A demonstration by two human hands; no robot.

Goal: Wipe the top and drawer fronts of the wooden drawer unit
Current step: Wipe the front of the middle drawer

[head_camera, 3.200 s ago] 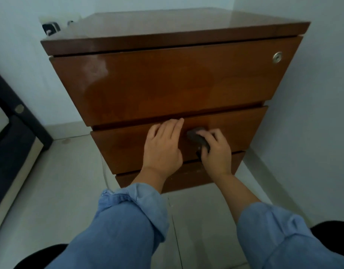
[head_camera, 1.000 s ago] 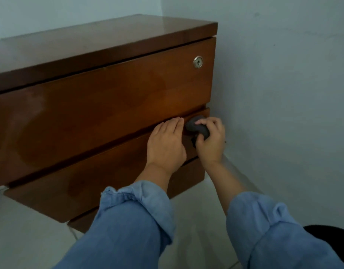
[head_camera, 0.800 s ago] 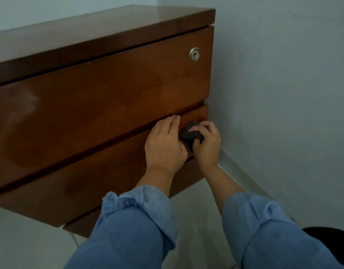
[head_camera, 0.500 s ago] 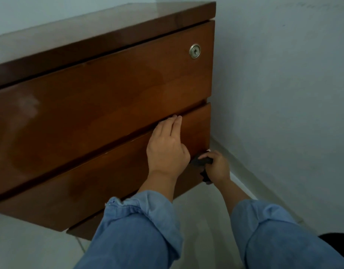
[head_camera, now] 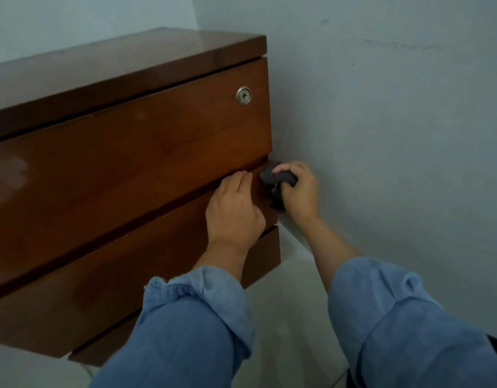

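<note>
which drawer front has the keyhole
The top drawer front, the tallest one: a round metal lock sits near its upper right corner; the two below show none.

You are in a plain indoor room, most likely a home or a small office, crouched low in one of its corners. A glossy wooden drawer unit (head_camera: 124,152) stands against pale painted walls (head_camera: 381,107), which meet just behind its top (head_camera: 146,60). A round metal lock (head_camera: 243,95) sits in the top drawer front (head_camera: 135,152), the sort found on a filing or bedside cabinet. The floor (head_camera: 295,289) is light and smooth, with a low skirting along the base of the right-hand wall. Which of the two kinds of room it is, you cannot tell from here.
</note>
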